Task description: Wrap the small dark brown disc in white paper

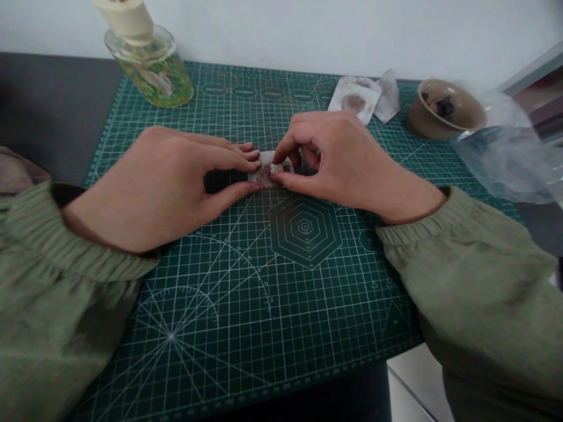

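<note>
A small whitish tea bag, brown in its middle, lies flat on the green cutting mat. My left hand holds it down at its left end, thumb on the near edge and fingers on the far one. Over its right part, my right hand pinches a small crumpled whitish bit between thumb and index finger. Whether that bit is a folded part of the bag or a separate scrap, I cannot tell. The fingers cover part of the bag.
Two more whitish bags with brown stains lie at the back. Right of them stands a tan bowl holding dark bits, beside a clear plastic bag. A patterned glass jar with a cream top stands back left, near the wall.
</note>
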### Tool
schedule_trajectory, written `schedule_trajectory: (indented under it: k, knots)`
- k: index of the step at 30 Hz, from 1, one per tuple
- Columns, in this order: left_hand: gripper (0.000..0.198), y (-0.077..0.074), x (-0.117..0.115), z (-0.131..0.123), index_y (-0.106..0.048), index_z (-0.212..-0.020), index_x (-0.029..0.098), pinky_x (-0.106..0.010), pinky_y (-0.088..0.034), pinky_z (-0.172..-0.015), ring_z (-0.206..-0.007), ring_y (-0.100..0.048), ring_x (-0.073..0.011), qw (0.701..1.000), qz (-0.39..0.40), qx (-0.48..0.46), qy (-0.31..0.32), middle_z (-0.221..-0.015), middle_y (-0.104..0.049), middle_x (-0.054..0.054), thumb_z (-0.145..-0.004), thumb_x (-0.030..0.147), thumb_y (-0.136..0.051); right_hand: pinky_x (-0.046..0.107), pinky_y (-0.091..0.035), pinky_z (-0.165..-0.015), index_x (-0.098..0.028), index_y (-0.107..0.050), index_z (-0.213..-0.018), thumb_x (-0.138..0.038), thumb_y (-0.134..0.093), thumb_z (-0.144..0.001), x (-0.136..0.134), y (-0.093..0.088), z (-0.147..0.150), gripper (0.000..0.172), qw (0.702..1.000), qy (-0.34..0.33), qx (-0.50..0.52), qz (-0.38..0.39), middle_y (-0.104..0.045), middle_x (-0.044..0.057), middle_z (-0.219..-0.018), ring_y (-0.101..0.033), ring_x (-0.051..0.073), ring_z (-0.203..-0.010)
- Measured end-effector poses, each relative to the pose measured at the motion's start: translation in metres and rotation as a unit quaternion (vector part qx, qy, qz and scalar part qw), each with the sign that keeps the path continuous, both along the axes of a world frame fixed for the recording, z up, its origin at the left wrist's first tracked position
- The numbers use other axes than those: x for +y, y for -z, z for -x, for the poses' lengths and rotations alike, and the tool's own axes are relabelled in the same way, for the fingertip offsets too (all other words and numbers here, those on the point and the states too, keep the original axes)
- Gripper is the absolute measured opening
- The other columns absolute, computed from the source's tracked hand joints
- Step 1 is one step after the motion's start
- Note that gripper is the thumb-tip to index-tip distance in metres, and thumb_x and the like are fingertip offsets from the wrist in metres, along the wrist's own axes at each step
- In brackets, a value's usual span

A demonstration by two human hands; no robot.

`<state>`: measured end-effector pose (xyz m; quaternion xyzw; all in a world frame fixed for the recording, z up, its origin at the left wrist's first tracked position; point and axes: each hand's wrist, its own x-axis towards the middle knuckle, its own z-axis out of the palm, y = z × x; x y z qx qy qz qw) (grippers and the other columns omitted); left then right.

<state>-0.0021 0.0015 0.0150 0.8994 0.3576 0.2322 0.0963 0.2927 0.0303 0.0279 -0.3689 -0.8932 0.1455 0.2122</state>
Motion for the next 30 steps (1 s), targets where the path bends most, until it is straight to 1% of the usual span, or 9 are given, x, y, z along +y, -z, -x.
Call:
schedule_trajectory:
  k: [5,11,13,15,17,19,23,27,30]
  knots:
    - [0.051,0.0010,-0.0011,-0.0011,-0.094,-0.147,0.031,-0.072,-0.066,-0.137,-0.149,-0.089,-0.0411,1.000,0.005,-0.003,-0.021,-0.144,-0.095,0.002,-0.131,0.068,-0.063,0.038,-0.056,-0.084,-0.023,-0.086,-0.104,-0.018,-0.090,-0.104,-0.0028,-0.0006,0.0022,0.007,1.000,-0.021,0.003,-0.001,-0.085,0.004,-0.099,-0.077,0.023,-0.088]
    - [0.055,-0.0002,-0.0022,-0.0020,-0.095,-0.144,0.030,-0.066,-0.070,-0.133,-0.143,-0.092,-0.0372,0.999,-0.023,0.010,-0.025,-0.143,-0.096,0.002,-0.132,0.070,-0.058,0.037,-0.057,-0.083,-0.024,-0.083,-0.099,-0.013,-0.089,-0.101,-0.0055,-0.0019,0.0052,0.013,1.000,-0.003,0.002,-0.015,-0.082,0.002,-0.092,-0.077,0.024,-0.090]
    - [0.057,-0.0007,-0.0023,-0.0016,-0.095,-0.144,0.030,-0.064,-0.070,-0.132,-0.142,-0.092,-0.0367,0.999,-0.027,0.014,-0.027,-0.144,-0.096,0.002,-0.133,0.071,-0.057,0.037,-0.057,-0.083,-0.024,-0.082,-0.101,-0.014,-0.089,-0.102,-0.0059,-0.0018,0.0049,0.012,1.000,-0.017,0.001,-0.011,-0.081,0.002,-0.093,-0.076,0.023,-0.088]
    - [0.054,-0.0007,-0.0024,-0.0012,-0.095,-0.144,0.030,-0.064,-0.071,-0.131,-0.142,-0.093,-0.0378,0.999,-0.021,0.016,-0.024,-0.144,-0.096,0.001,-0.132,0.070,-0.061,0.037,-0.058,-0.082,-0.025,-0.082,-0.102,-0.017,-0.090,-0.103,-0.0061,-0.0017,0.0039,0.012,1.000,-0.030,0.001,-0.003,-0.083,0.002,-0.094,-0.077,0.023,-0.088]
    - [0.052,-0.0004,-0.0027,-0.0012,-0.096,-0.144,0.030,-0.063,-0.069,-0.133,-0.141,-0.093,-0.0376,0.999,-0.015,0.010,-0.027,-0.143,-0.096,0.001,-0.130,0.070,-0.066,0.037,-0.058,-0.083,-0.025,-0.082,-0.101,-0.015,-0.090,-0.103,-0.0066,-0.0017,0.0038,0.013,1.000,-0.015,0.004,-0.010,-0.082,0.002,-0.094,-0.078,0.024,-0.090]
    - [0.055,0.0000,-0.0030,-0.0014,-0.096,-0.143,0.030,-0.062,-0.066,-0.136,-0.142,-0.092,-0.0350,0.999,-0.013,0.008,-0.039,-0.140,-0.096,0.004,-0.128,0.073,-0.064,0.038,-0.057,-0.083,-0.026,-0.082,-0.101,-0.012,-0.090,-0.101,-0.0074,-0.0019,0.0051,0.016,1.000,0.004,0.006,-0.020,-0.080,0.001,-0.090,-0.078,0.025,-0.091]
    - [0.064,0.0004,-0.0032,-0.0020,-0.096,-0.141,0.031,-0.060,-0.064,-0.135,-0.143,-0.091,-0.0331,0.999,-0.010,0.004,-0.051,-0.137,-0.094,0.008,-0.124,0.080,-0.059,0.038,-0.056,-0.084,-0.026,-0.082,-0.099,-0.013,-0.091,-0.101,-0.0092,-0.0030,0.0073,0.016,1.000,-0.011,0.005,0.008,-0.078,0.000,-0.088,-0.076,0.024,-0.087]
    - [0.064,-0.0009,-0.0023,-0.0029,-0.098,-0.138,0.031,-0.060,-0.067,-0.133,-0.140,-0.092,-0.0339,0.998,-0.012,0.004,-0.056,-0.132,-0.096,0.008,-0.126,0.080,-0.058,0.040,-0.055,-0.087,-0.023,-0.084,-0.099,-0.010,-0.091,-0.100,-0.0095,-0.0032,0.0078,0.015,0.999,0.032,0.009,-0.013,-0.080,0.001,-0.092,-0.076,0.024,-0.087]
    - [0.070,-0.0017,-0.0014,-0.0036,-0.098,-0.136,0.032,-0.060,-0.067,-0.133,-0.139,-0.093,-0.0330,0.998,-0.020,0.012,-0.063,-0.130,-0.097,0.008,-0.127,0.083,-0.052,0.040,-0.056,-0.088,-0.022,-0.087,-0.104,-0.013,-0.090,-0.101,-0.0090,-0.0035,0.0066,0.010,1.000,0.001,-0.002,0.007,-0.081,0.001,-0.093,-0.073,0.022,-0.083]
